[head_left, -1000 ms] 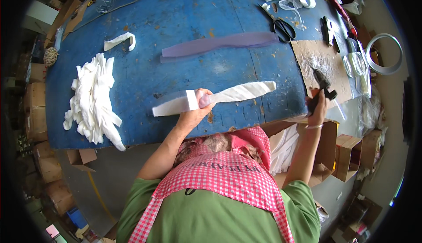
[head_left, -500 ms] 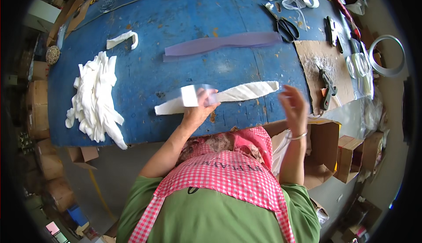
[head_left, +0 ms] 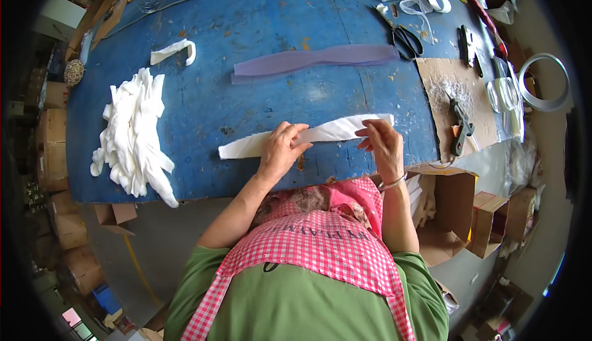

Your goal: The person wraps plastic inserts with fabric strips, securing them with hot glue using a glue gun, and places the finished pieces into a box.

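Note:
A long white fabric strip [head_left: 330, 132] lies across the near edge of the blue table [head_left: 246, 45]. My left hand [head_left: 280, 150] presses down on the strip near its middle, fingers spread flat. My right hand [head_left: 383, 147] pinches the strip toward its right end with thumb and fingertips. A long pale purple strip [head_left: 314, 60] lies further back on the table, apart from both hands.
A heap of white strips [head_left: 132, 134] sits at the left, a curled white piece [head_left: 172, 51] behind it. Scissors [head_left: 404, 39], a glue gun [head_left: 459, 125] on cardboard [head_left: 453, 91], tape rolls [head_left: 542, 82] and open cardboard boxes [head_left: 456, 211] are at the right.
My right hand left the glue gun on the cardboard and came left onto the white strip's right end. My left hand flattened onto the strip; the folded tab it held is down.

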Demonstrator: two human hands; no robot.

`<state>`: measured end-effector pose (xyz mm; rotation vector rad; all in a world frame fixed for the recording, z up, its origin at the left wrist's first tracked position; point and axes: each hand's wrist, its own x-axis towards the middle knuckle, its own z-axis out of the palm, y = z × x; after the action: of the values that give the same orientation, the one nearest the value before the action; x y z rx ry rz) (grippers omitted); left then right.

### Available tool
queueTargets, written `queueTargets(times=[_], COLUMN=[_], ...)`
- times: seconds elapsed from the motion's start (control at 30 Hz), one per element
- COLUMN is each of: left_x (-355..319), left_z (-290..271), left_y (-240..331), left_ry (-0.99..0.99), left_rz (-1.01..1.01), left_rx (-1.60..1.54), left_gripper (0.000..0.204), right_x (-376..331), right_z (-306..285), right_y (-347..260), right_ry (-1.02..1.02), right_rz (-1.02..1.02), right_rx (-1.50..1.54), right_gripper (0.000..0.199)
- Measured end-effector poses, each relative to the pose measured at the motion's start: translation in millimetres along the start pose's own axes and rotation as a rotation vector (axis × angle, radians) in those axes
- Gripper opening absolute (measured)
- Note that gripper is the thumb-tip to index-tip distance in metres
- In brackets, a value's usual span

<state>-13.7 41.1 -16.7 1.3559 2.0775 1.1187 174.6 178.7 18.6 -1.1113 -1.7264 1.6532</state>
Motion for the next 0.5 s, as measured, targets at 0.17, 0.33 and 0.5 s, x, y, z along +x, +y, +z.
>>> queueTargets(times=[0.17,0.33,0.5], left_x=[0.8,0.7,0.4], left_z=[-0.4,0.6,2.2], left_y=[0.1,0.2,0.7], left_ry=[0.002,0.006,0.015], left_rz=[0.013,0.013,0.002], left_rx=[0.019,0.025,0.006], left_gripper=[0.039,0.038,0.036], right_x=[4.8,5.6,5.5], right_z=[-5.4,-6.0,-7.5], right_y=[15.5,26.4,29.5], right_ry=[0.1,0.155,0.175], right_rz=[0.031,0.051,0.05], right_rx=[-0.019,-0.027,-0.077], right_gripper=[0.019,0.015,0.014])
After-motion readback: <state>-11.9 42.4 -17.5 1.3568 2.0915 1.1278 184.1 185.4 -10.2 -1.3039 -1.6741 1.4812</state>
